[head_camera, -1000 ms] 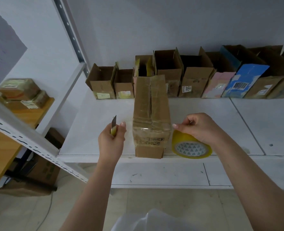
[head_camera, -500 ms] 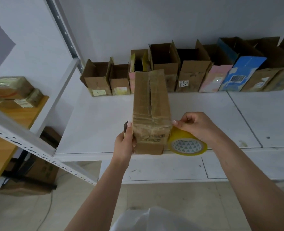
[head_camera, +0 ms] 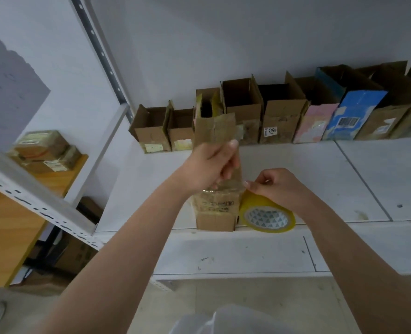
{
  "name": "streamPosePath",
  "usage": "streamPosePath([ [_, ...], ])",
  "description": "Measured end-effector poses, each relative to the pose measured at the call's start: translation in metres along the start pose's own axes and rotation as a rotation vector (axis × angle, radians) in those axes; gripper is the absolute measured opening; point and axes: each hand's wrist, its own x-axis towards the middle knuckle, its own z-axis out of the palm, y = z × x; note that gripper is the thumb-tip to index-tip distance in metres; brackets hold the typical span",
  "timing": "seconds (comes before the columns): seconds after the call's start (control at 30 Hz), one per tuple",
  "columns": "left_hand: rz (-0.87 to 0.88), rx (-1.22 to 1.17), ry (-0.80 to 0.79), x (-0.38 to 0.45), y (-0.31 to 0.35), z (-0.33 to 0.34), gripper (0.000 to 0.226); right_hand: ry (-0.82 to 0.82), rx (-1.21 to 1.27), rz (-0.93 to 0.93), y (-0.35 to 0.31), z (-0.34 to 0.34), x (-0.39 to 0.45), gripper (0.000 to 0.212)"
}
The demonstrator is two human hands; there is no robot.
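A white worktop [head_camera: 308,179] fills the middle of the view, with the grey perforated upright [head_camera: 98,49] of a rack rising at its left end. Along the back, against the wall, stands a row of open cartons [head_camera: 281,121], most of them plain brown, one pink and one blue [head_camera: 354,112]. To the left, on a separate wooden shelf [head_camera: 62,179], lie a few taped parcels [head_camera: 45,148].

A long cardboard box [head_camera: 215,208] lies lengthwise on the worktop. Its near end sits at the front edge and its far end points at the row of cartons. A glossy tape band [head_camera: 226,186] crosses its top close to the near end.

Just beside the box on its right, touching it, a yellow tape roll [head_camera: 267,219] lies flat at the front edge of the worktop, its patterned core facing up.

The left hand [head_camera: 211,167] rests on top of the box beyond the tape band. Its fingers [head_camera: 228,169] are curled down and clamped on the box, with the thumb stretched toward the far end.

The right hand [head_camera: 276,186] hovers over the roll. Its fingers [head_camera: 250,186] are pressed together, pinching the tape band at the box's upper right edge.
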Motion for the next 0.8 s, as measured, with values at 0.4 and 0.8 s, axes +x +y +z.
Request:
streamPosePath([
  [0.4, -0.066, 0.185, 0.047, 0.006, -0.063, -0.003, 0.049, -0.199, 0.179, -0.042, 0.011, 0.000, -0.010, 0.009],
  [0.8, -0.049, 0.354, 0.075, -0.002, -0.083, -0.001, 0.049, -0.128, -0.642, 0.110, 0.003, 0.012, 0.012, 0.030],
])
